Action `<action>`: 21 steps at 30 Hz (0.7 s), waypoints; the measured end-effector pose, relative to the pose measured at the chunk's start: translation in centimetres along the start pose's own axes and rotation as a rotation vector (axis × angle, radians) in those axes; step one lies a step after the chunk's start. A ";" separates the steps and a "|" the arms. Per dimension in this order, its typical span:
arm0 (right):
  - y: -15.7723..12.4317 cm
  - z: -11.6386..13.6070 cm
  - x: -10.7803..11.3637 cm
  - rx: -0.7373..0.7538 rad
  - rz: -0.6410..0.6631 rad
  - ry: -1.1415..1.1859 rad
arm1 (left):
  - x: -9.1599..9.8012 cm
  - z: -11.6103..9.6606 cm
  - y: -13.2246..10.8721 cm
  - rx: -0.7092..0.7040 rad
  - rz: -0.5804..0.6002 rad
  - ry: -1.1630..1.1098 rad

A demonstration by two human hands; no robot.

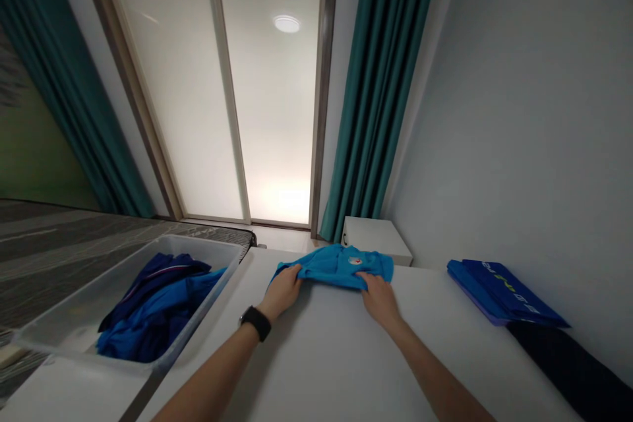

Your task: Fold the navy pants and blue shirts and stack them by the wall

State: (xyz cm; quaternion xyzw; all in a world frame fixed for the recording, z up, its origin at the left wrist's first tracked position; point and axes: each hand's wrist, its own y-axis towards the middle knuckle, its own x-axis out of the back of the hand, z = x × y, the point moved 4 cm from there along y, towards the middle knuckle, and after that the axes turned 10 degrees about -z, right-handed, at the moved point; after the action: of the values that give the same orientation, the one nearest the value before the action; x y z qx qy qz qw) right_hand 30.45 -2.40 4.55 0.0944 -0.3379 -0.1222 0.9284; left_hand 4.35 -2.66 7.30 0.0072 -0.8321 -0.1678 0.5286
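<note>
A bright blue garment [331,265] with a small white-and-red logo is stretched between my two hands at the far part of the white table [326,356]. My left hand [283,291], below a black wristwatch, grips its near left edge, fingers closed on the cloth. Toward the right end, my right hand [378,297] pinches the near edge just under the logo. The garment's near edge seems slightly raised from the tabletop; whether its far side rests on the table I cannot tell. What kind of garment it is does not show clearly.
A clear plastic bin [198,245] on the left holds crumpled blue and navy clothes [153,310]. Folded blue clothes [509,293] with lettering lie at the right, beside a dark cloth [568,362]. Beyond the table stand a white cabinet [376,237] and teal curtains [380,92].
</note>
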 end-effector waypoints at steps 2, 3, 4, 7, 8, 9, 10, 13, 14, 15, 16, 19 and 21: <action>2.1 0.4 0.4 -0.078 -0.061 0.056 | 1.3 0.2 1.7 0.053 -0.049 0.014; 2.6 0.6 0.6 -0.111 -0.074 0.092 | 2.0 0.2 2.3 0.077 -0.071 0.021; 2.9 0.9 0.6 -0.138 -0.079 0.125 | 2.6 0.2 2.7 0.099 -0.085 0.024; 2.6 1.8 0.3 -0.198 -0.040 0.419 | 4.0 0.3 3.6 0.154 -0.058 -0.002; 2.3 2.2 0.2 -0.218 -0.019 0.581 | 4.4 0.4 3.9 0.168 -0.024 -0.026; 2.2 2.7 0.2 -0.236 0.003 0.746 | 4.8 0.5 4.1 0.180 0.018 -0.060; 2.1 3.3 0.2 -0.248 0.023 0.887 | 5.2 0.5 4.4 0.191 0.064 -0.099; 2.8 5.6 1.5 -0.175 0.041 1.033 | 6.2 -0.2 5.2 0.211 0.186 -0.299; 3.3 6.5 2.3 -0.109 0.030 1.023 | 6.5 -0.8 5.5 0.221 0.207 -0.452; 3.6 7.5 3.2 -0.032 0.007 0.989 | 6.9 -1.5 5.7 0.229 0.197 -0.640; 3.9 8.4 4.2 0.048 -0.034 0.926 | 7.4 -2.3 6.0 0.231 0.149 -0.839; 3.9 11.2 7.5 0.295 -0.212 0.586 | 9.4 -3.8 6.2 0.168 -0.236 -1.122; 2.8 13.1 9.7 0.502 -0.337 0.382 | 11.1 -4.5 5.4 0.052 -0.534 -0.990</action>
State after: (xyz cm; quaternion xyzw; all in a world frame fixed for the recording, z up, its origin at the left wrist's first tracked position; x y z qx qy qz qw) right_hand 29.58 -3.75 21.04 0.3953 -0.1576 -0.1671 0.8894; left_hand 4.26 -0.93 20.32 0.1511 -0.9539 -0.2588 0.0139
